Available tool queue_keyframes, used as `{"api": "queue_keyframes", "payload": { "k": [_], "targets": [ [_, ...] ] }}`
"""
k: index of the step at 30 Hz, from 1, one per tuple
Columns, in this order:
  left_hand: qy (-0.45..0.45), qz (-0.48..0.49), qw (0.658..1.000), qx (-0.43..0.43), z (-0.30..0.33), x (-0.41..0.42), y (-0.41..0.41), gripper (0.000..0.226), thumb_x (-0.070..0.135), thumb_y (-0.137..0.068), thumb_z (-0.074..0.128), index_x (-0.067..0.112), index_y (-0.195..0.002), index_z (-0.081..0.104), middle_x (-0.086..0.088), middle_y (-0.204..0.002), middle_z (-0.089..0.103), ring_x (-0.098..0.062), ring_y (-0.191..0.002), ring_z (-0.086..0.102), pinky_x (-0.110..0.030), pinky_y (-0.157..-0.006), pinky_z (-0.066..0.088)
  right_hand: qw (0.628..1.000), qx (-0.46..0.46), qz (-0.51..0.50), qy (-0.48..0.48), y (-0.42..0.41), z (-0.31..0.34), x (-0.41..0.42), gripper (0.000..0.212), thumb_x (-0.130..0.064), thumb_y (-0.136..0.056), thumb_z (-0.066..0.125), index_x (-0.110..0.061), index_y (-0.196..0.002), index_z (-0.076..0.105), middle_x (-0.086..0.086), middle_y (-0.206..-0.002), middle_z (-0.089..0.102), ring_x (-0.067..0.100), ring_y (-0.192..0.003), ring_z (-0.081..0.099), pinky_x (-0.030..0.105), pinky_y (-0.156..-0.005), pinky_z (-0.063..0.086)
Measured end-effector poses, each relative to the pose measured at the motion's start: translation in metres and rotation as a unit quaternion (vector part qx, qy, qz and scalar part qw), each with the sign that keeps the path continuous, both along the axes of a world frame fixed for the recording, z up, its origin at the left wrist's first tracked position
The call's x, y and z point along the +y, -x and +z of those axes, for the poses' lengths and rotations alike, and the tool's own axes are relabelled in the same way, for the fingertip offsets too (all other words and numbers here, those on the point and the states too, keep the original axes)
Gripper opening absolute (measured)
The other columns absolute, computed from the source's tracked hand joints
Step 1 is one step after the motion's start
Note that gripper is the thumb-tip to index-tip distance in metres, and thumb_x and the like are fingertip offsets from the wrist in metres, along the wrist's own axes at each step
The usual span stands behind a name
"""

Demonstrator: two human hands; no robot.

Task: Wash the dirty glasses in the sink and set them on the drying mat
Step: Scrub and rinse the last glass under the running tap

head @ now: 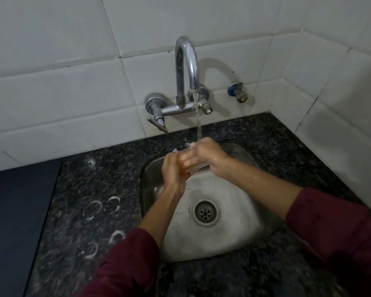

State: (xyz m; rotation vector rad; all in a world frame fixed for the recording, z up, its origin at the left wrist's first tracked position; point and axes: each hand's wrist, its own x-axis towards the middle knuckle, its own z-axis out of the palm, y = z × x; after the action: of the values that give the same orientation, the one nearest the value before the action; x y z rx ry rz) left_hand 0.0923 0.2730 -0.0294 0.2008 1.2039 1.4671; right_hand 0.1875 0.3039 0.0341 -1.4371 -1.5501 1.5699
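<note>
Gripping glass [187, 162] — both hands — under running tap [185, 67].

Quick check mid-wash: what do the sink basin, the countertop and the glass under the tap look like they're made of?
Sink basin: likely stainless steel, dull brushed grey sheen.
Countertop: looks like polished granite, black with pale speckles, marked by whitish ring stains.
Glass: apparently clear glass; fingers show through it, with an amber tint.

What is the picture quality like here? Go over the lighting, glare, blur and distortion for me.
Head view: dim overall, darkest at the lower corners; the tap shows a bright glare streak and throws a soft shadow on the tiles; wide-angle bending curves the tile lines; the glass between the left hand and the right hand is smeared and hard to outline.
</note>
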Motion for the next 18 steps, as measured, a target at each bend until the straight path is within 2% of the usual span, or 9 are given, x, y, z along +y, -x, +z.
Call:
{"api": "queue_keyframes", "payload": {
  "k": [2,4,7,9,10,12,13,15,18],
  "targets": [
    [0.024,0.013,0.999,0.021,0.009,-0.002,0.001,0.018,0.025,-0.087,0.056,0.010,-0.082,0.061,-0.012,-0.074,0.063,-0.023,-0.060,0.061,-0.030,-0.056,0.052,0.991,-0.057,0.028,-0.117,-0.004,-0.006,-0.014,0.018,-0.020,-0.093,0.047,-0.006,-0.100,0.057,0.018,-0.100,0.070,0.032,-0.092,0.068,0.048,-0.084,0.055],
    [0.076,-0.035,0.996,-0.013,0.015,0.005,0.014,0.022,0.026,-0.094,0.049,0.010,-0.083,0.059,-0.008,-0.062,0.064,-0.019,-0.047,0.060,-0.025,-0.045,0.050,0.917,-0.170,0.157,-0.324,-0.027,-0.027,-0.027,0.038,-0.028,-0.092,0.043,-0.002,-0.120,0.046,0.019,-0.110,0.064,0.034,-0.099,0.063,0.047,-0.084,0.052],
    [0.129,-0.122,0.983,-0.049,0.020,0.000,0.023,0.030,0.033,-0.097,0.044,0.007,-0.100,0.059,-0.015,-0.076,0.070,-0.026,-0.063,0.068,-0.037,-0.057,0.055,0.849,-0.256,0.263,-0.379,-0.051,-0.043,-0.025,0.037,-0.030,-0.091,0.044,-0.001,-0.114,0.048,0.019,-0.111,0.063,0.034,-0.101,0.061,0.047,-0.083,0.051],
    [0.067,-0.088,0.993,-0.033,0.018,-0.006,0.013,0.028,0.032,-0.099,0.042,0.011,-0.095,0.059,-0.014,-0.080,0.068,-0.027,-0.072,0.065,-0.041,-0.069,0.053,0.939,-0.135,0.163,-0.271,-0.031,-0.028,-0.020,0.023,-0.026,-0.090,0.047,-0.007,-0.103,0.053,0.015,-0.103,0.066,0.030,-0.093,0.065,0.046,-0.080,0.054],
    [0.017,-0.041,0.999,0.013,0.011,-0.008,0.006,0.024,0.030,-0.098,0.044,0.013,-0.090,0.059,-0.013,-0.081,0.066,-0.027,-0.074,0.062,-0.043,-0.072,0.052,0.986,-0.058,0.055,-0.145,-0.020,-0.017,-0.014,0.015,-0.021,-0.091,0.049,-0.009,-0.099,0.054,0.016,-0.099,0.068,0.029,-0.087,0.067,0.047,-0.079,0.056],
    [-0.052,0.023,0.992,0.115,0.003,-0.011,-0.003,0.020,0.025,-0.096,0.045,0.015,-0.086,0.059,-0.012,-0.082,0.063,-0.027,-0.075,0.059,-0.043,-0.071,0.051,0.993,0.076,-0.053,0.076,-0.005,0.000,-0.010,0.009,-0.012,-0.095,0.046,-0.008,-0.092,0.053,0.017,-0.090,0.070,0.026,-0.076,0.069,0.041,-0.073,0.060],
    [-0.047,0.036,0.990,0.131,0.004,-0.011,-0.005,0.019,0.022,-0.095,0.045,0.015,-0.086,0.060,-0.012,-0.080,0.063,-0.026,-0.072,0.059,-0.040,-0.068,0.051,0.991,0.089,-0.049,0.090,-0.002,0.001,-0.012,0.010,-0.012,-0.095,0.046,-0.010,-0.089,0.053,0.018,-0.088,0.071,0.026,-0.075,0.069,0.039,-0.072,0.060],
    [0.009,0.040,0.995,0.087,0.009,-0.007,0.000,0.020,0.020,-0.092,0.046,0.013,-0.082,0.061,-0.008,-0.067,0.065,-0.023,-0.059,0.061,-0.031,-0.057,0.051,0.994,-0.004,0.007,-0.112,-0.008,-0.015,-0.026,0.015,-0.024,-0.091,0.047,-0.011,-0.092,0.055,0.018,-0.097,0.070,0.029,-0.085,0.069,0.043,-0.077,0.057],
    [0.091,-0.040,0.995,-0.031,0.019,-0.002,0.015,0.027,0.026,-0.097,0.041,0.009,-0.091,0.061,-0.010,-0.062,0.067,-0.022,-0.049,0.063,-0.028,-0.043,0.050,0.854,-0.197,0.193,-0.442,-0.033,-0.046,-0.033,0.041,-0.029,-0.088,0.041,0.004,-0.111,0.048,0.021,-0.101,0.067,0.038,-0.089,0.064,0.046,-0.076,0.054]
  ]
}}
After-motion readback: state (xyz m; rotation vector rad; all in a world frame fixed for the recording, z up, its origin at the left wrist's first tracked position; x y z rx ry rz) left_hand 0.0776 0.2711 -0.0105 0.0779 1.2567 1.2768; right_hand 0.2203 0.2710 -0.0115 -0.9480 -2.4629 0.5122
